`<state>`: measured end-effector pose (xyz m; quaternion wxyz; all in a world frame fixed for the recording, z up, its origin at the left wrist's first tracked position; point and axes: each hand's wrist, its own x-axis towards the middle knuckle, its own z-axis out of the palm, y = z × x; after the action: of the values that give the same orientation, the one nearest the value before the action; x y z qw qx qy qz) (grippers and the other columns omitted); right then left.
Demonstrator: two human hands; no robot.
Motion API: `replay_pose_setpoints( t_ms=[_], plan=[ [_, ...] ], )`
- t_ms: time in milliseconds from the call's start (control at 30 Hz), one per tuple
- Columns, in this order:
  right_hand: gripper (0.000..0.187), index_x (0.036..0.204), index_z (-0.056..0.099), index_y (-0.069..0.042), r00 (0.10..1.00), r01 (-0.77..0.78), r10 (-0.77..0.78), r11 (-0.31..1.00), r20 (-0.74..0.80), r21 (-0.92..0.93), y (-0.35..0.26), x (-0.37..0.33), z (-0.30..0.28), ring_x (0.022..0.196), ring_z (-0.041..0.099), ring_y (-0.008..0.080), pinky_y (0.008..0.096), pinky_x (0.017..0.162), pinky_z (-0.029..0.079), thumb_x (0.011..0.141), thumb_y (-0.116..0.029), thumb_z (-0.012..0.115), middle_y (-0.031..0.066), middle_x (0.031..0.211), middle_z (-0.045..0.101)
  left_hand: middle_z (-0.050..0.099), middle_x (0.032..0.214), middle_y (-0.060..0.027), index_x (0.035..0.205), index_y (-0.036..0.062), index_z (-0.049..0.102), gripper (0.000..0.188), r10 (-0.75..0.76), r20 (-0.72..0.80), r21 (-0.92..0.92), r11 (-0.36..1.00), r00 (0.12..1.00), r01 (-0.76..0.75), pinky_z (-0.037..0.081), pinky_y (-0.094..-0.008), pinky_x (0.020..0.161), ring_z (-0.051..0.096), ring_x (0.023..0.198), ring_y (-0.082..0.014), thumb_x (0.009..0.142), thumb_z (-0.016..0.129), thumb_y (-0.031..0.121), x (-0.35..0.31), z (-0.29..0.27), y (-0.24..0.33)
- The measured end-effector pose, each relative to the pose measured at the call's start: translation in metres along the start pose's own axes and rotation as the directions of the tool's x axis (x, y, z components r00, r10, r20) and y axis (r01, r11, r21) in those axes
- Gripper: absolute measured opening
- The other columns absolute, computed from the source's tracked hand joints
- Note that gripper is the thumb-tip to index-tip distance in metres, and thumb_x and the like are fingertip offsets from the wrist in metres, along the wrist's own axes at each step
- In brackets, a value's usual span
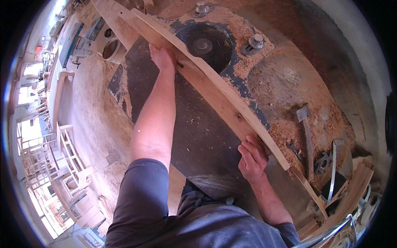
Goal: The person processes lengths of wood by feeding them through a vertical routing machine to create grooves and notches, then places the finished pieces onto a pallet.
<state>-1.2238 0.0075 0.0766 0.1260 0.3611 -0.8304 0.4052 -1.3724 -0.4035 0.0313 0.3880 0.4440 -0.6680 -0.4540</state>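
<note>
Dark machine table (198, 136) underneath. Board (211, 91) on edge across it, likely steadied by my spaced hands: left hand (163, 58) against its face, right hand (252, 159) with bent fingers near its closer end. Cannot tell whether either grips.

Lt brn board (206, 87) w/ dk knot (239, 117), blk tabletop (198, 136), dk grey tee (223, 227), orange-brn sawdust (233, 20)

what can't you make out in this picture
All in the head view:
- Board: its far face is turned away, hidden by the board itself.
- Dark tabletop: the strip under the left forearm is covered.
- Left hand: too small to tell each finger apart.
- Windows: what lies outside is lost in glare.
</note>
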Motion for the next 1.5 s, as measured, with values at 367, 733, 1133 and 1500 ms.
replay_pose_setpoints(
  t_ms=[367, 733, 1133, 1500],
  plan=[
    [0.021, 0.085, 0.071, -0.001, 1.0, 0.008, -0.008, 1.0, 0.016, 0.001, -0.011, 0.039, 0.038, 0.099, 0.07, 0.0315, 0.0419, 0.088, 0.057, 0.072, 0.013, 0.063, 0.0105, 0.092, 0.07, 0.062, 0.086, -0.0086, 0.097, 0.0035, 0.057, 0.013, 0.063, 0.04, -0.041, 0.997, 0.997, -0.062, 0.051, -0.0373, 0.067, 0.059, 0.076, -0.02, 0.092, 0.044, 0.004, 0.086, -0.002, -0.044],
    [0.017, 0.085, 0.071, -0.001, 0.999, -0.031, 0.031, 1.0, 0.008, 0.0, -0.02, 0.066, 0.073, 0.1, 0.07, 0.0319, 0.0438, 0.089, 0.056, 0.071, 0.008, 0.067, 0.0099, 0.094, 0.07, 0.06, 0.115, -0.0155, 0.122, 0.0015, 0.051, 0.03, -0.089, 0.099, -0.167, 0.98, 0.991, 0.105, 0.052, -0.0409, 0.083, 0.062, 0.104, -0.0279, 0.092, 0.049, 0.003, 0.113, 0.0, -0.029],
    [0.026, 0.089, 0.07, -0.007, 0.999, -0.04, 0.041, 0.999, -0.021, 0.024, -0.013, 0.053, 0.072, 0.107, 0.066, 0.0285, 0.0426, 0.092, 0.054, 0.064, 0.001, 0.07, 0.0053, 0.101, 0.069, 0.044, 0.144, -0.0206, 0.15, 0.0002, 0.026, 0.054, -0.01, 0.195, -0.2, 0.978, 0.981, 0.05, 0.042, -0.0403, 0.106, 0.051, 0.125, -0.0297, 0.099, 0.044, 0.003, -0.05, -0.008, 0.012],
    [0.021, 0.089, 0.067, -0.007, 1.0, 0.026, -0.026, 0.999, 0.0, -0.03, -0.012, 0.052, 0.066, 0.114, 0.064, 0.0239, 0.0404, 0.095, 0.052, 0.068, -0.005, 0.068, 0.0029, 0.106, 0.067, 0.05, 0.141, -0.0241, 0.145, -0.0058, 0.037, 0.055, -0.119, 0.169, -0.115, 0.984, 0.979, 0.139, 0.042, -0.0425, 0.106, 0.055, 0.121, -0.0359, 0.09, 0.04, 0.001, -0.05, -0.006, -0.001]
  ],
)
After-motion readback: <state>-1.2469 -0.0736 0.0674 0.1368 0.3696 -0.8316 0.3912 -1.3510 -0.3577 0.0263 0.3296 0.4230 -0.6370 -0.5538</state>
